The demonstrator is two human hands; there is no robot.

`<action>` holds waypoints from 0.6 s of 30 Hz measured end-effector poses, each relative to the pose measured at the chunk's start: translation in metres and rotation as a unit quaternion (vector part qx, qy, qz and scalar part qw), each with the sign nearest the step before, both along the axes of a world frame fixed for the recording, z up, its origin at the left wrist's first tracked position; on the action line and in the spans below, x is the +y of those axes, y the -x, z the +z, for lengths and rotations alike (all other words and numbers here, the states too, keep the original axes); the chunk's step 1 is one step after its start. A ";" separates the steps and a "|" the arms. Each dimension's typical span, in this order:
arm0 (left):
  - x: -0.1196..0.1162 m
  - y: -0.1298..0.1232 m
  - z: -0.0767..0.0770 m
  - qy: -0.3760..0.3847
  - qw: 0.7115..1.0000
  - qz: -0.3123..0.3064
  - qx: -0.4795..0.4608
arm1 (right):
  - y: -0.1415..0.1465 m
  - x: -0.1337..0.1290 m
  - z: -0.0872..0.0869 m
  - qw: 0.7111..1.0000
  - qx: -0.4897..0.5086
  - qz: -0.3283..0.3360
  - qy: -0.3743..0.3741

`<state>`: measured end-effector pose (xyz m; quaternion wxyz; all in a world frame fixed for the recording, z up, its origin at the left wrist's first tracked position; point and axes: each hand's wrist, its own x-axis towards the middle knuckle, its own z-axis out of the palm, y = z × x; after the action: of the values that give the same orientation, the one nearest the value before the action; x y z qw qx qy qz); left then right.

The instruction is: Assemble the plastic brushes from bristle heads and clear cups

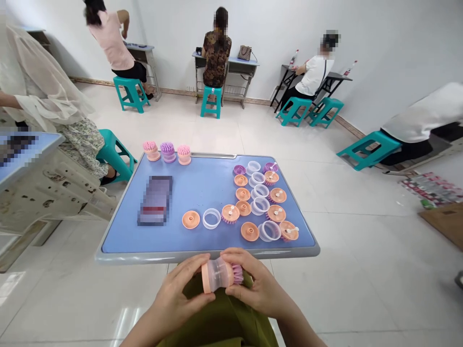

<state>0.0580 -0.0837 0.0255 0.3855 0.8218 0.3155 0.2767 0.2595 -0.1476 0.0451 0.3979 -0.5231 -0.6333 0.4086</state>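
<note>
Between my two hands, in front of the desk's near edge, lies a scrub brush (218,275) on its side. It has an orange cap at the left, a clear middle and pink bristles at the right. My left hand (181,284) grips the cap end, and my right hand (249,282) grips the bristle end. On the desk beyond are an orange cap (191,220), a clear ring (211,219) and an orange bristle head (230,213) lying bristles down. Further right, several rows hold more caps, clear rings (270,231) and bristle heads (289,231).
Three whole brushes (168,152) stand at the blue desk's (202,241) far left corner. A blurred dark phone-like object (155,200) lies below them. Several people sit on green stools (211,102) at desks along the walls; another person (47,86) is at the left desk.
</note>
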 end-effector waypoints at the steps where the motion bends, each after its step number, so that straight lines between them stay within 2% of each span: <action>1: 0.001 0.000 -0.001 0.041 0.999 0.000 -0.005 | 0.000 0.000 0.004 1.000 -0.025 0.001 -0.006; 5: 0.002 0.001 -0.005 0.216 0.973 -0.004 -0.075 | 0.003 0.002 0.020 0.995 -0.092 0.015 -0.025; 8: 0.003 0.000 -0.009 0.302 0.944 -0.006 -0.136 | 0.005 0.003 0.030 0.990 -0.132 0.022 -0.041; 12: 0.006 0.000 -0.012 0.346 0.925 -0.001 -0.159 | 0.009 0.004 0.037 0.982 -0.177 0.023 -0.064; 18: 0.007 0.002 -0.011 0.350 0.922 0.007 -0.165 | 0.010 0.004 0.043 0.974 -0.205 0.024 -0.089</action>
<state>0.0563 -0.0766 0.0147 0.6933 0.5748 0.3296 0.2833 0.2498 -0.1431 0.0884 0.2947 -0.5427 -0.7478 0.2437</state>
